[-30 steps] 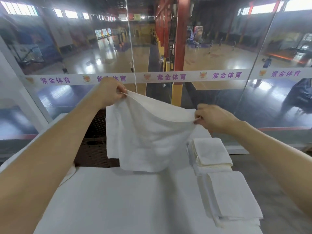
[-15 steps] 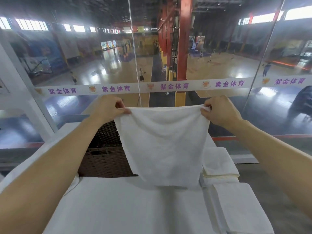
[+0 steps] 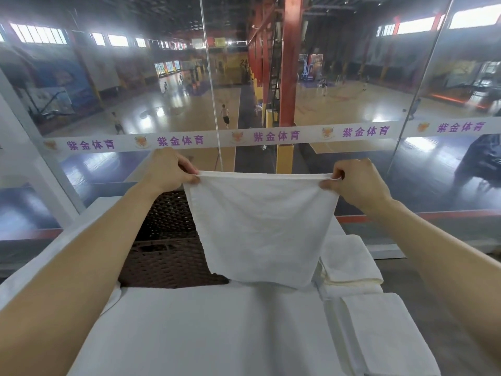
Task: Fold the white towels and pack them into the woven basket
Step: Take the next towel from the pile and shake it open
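A white towel (image 3: 257, 229) hangs in the air, stretched flat by its top edge. My left hand (image 3: 168, 170) pinches its upper left corner and my right hand (image 3: 355, 185) pinches its upper right corner. Behind and below it stands the dark brown woven basket (image 3: 165, 240) at the table's far left; the towel hides its right part. A folded white towel (image 3: 348, 263) lies on the table to the right, and another folded stack (image 3: 379, 335) sits nearer to me at the right edge.
The table is covered with a white cloth (image 3: 217, 329). A glass wall (image 3: 271, 104) with a white banner strip (image 3: 271, 135) rises just beyond the table. The grey floor (image 3: 423, 289) drops off to the right.
Both hands have moved apart and risen, pulling the sagging top edge taut so the towel now hangs flat. The view has tilted upward a little.
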Tool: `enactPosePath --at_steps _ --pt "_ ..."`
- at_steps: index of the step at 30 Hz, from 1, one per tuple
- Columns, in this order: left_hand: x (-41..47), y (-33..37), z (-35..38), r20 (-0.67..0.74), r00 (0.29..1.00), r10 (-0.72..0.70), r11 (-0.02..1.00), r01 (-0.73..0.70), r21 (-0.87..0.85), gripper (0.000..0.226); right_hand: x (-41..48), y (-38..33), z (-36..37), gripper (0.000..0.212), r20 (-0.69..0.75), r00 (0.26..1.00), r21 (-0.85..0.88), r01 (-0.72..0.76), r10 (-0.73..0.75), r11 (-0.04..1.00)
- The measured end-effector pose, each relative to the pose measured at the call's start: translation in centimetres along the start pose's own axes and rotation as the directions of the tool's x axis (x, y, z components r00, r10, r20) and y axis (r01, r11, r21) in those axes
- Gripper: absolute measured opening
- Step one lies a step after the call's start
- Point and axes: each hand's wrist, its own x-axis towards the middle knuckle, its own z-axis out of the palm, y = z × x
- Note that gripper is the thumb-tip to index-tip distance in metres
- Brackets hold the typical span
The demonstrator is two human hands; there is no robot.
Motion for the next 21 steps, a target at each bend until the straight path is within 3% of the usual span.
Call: enactPosePath --at_steps 4,7,9,10,12,17,19,21 --pt "0.2 1.0 0.0 -0.043 0.998 0.045 0.998 -0.043 0.044 0.029 0.1 -0.6 1.1 0.036 -0.007 0.999 -0.092 0.04 -0.041 0.995" --pt "0.3 1.5 -0.4 -0.065 0.992 0.106 0.994 -0.105 0.02 0.028 0.3 -1.0 1.0 0.024 -0.037 0.998 -0.094 0.056 -0.06 0.994" --pt "0.4 2.1 -0.5 -0.032 0.985 0.17 0.985 -0.17 0.025 0.032 0.8 -1.2 1.1 0.051 0.063 0.997 -0.156 0.064 -0.055 0.986" --pt "0.5 2.5 -0.5 -0.013 0.977 0.214 0.975 -0.213 0.057 0.029 0.9 -1.4 1.5 0.05 0.115 0.991 -0.218 0.092 -0.068 0.972" --pt "0.7 3.6 -0.3 0.016 0.954 0.299 0.945 -0.298 0.138 0.017 0.6 -1.7 3.1 0.018 0.19 0.977 -0.311 0.157 -0.101 0.937" --pt "-0.4 2.8 -1.0 0.047 0.946 0.321 0.915 -0.322 0.244 0.013 0.4 -1.1 4.8 0.023 0.167 0.986 -0.179 0.041 -0.011 0.983" --pt "-0.7 2.5 -1.2 0.031 0.949 0.313 0.914 -0.31 0.26 0.014 0.1 -1.8 5.1 0.028 0.17 0.984 -0.127 0.078 -0.056 0.989" --pt "-0.8 2.9 -1.3 0.046 0.943 0.328 0.904 -0.328 0.276 0.016 -0.9 -4.2 6.6 0.046 0.219 0.967 -0.018 0.136 -0.129 0.991"
